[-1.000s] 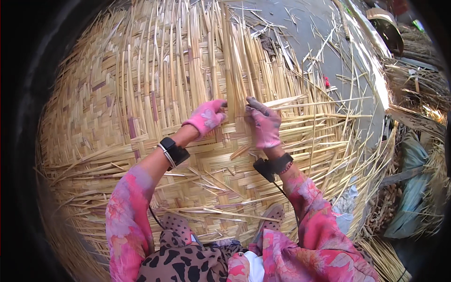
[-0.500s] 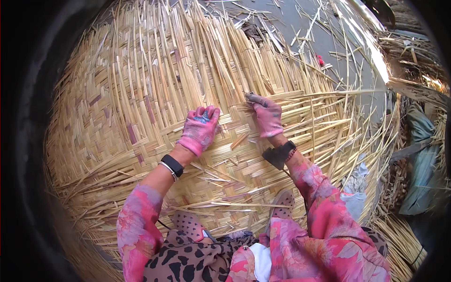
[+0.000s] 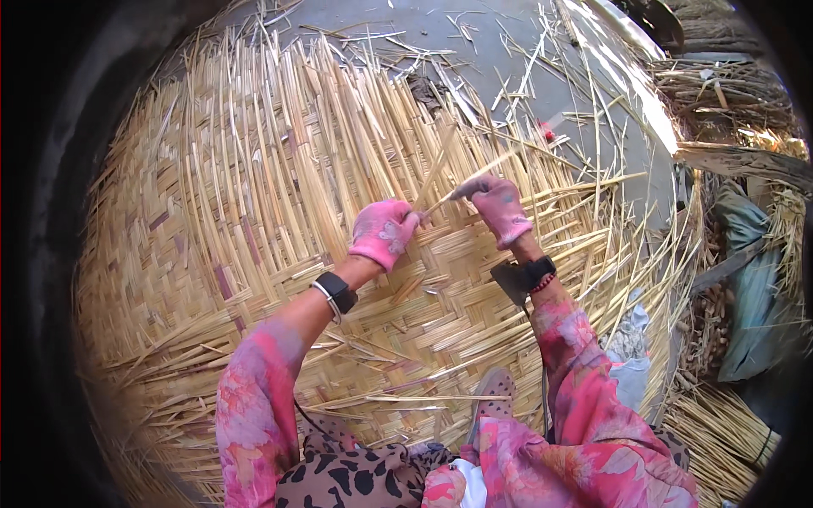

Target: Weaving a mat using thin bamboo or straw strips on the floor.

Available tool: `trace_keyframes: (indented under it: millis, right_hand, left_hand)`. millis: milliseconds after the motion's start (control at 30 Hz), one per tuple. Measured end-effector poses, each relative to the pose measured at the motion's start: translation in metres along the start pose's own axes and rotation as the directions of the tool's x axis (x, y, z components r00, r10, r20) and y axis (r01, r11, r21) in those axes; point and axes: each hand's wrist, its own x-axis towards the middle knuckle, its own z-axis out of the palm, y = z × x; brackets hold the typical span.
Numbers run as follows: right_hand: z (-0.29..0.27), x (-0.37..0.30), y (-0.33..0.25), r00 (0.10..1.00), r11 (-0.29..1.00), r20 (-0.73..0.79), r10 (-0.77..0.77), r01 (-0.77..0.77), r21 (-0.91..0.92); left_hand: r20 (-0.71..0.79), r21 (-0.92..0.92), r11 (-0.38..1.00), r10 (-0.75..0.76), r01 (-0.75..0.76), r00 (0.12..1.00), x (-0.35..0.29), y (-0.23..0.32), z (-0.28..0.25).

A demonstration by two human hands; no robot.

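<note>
A large mat (image 3: 457,313) woven from split reed strips spreads under both of my hands, its long loose ends pointing away from me and off to the right. Pink gloves cover my hands. My left hand (image 3: 385,233) is closed at the working edge of the weave, thumb and fingers pinching a pale reed strip (image 3: 487,171) near its lower end. That strip slants up and right, lifted off the mat. Along the same strip, the fingertips of my right hand (image 3: 501,212) are closed around it. The exact pinch of each hand is partly hidden.
Loose reed scraps lie on the grey floor (image 3: 491,42) beyond the mat, near a small red thing (image 3: 546,131). At the right are stacked sticks (image 3: 711,93), a blue-green sheet (image 3: 749,288) and a reed bundle (image 3: 720,432). My shoe (image 3: 494,394) rests on the mat.
Both hands have shifted to the right and lifted a little. A reed strip now stands raised between them, angled to the upper right. The view has moved slightly.
</note>
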Motion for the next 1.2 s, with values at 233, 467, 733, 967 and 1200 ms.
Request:
trace_keyframes:
  millis: [233, 467, 733, 967, 1200]
  right_hand:
    - [0.036, 0.029, 0.003, 0.953, 0.953, -0.065, -0.295, 0.29, -0.085]
    - [0.033, 0.033, 0.001, 0.972, 0.697, 0.146, 0.183, -0.233, 0.678]
    - [0.046, -0.006, -0.009, 0.999, 0.811, -0.032, -0.002, 0.02, 0.585]
    - [0.021, -0.003, -0.023, 0.977, 0.901, 0.128, -0.168, 0.205, -0.383]
    - [-0.008, 0.002, -0.006, 0.976, 0.828, 0.035, -0.215, 0.201, -0.524]
  left_hand:
    - [0.009, 0.208, 0.918, 0.342, -0.336, 0.94, -0.002, -0.007, 0.016]
    - [-0.35, -0.097, 0.983, 0.115, -0.158, 0.93, -0.014, -0.009, 0.028]
    - [-0.179, -0.285, 0.939, -0.252, 0.195, 0.951, -0.005, -0.029, 0.033]
    - [0.149, -0.071, 0.997, -0.028, 0.039, 0.988, 0.012, -0.017, 0.011]
    - [0.109, 0.373, 0.904, 0.179, -0.207, 0.978, -0.043, -0.007, 0.034]
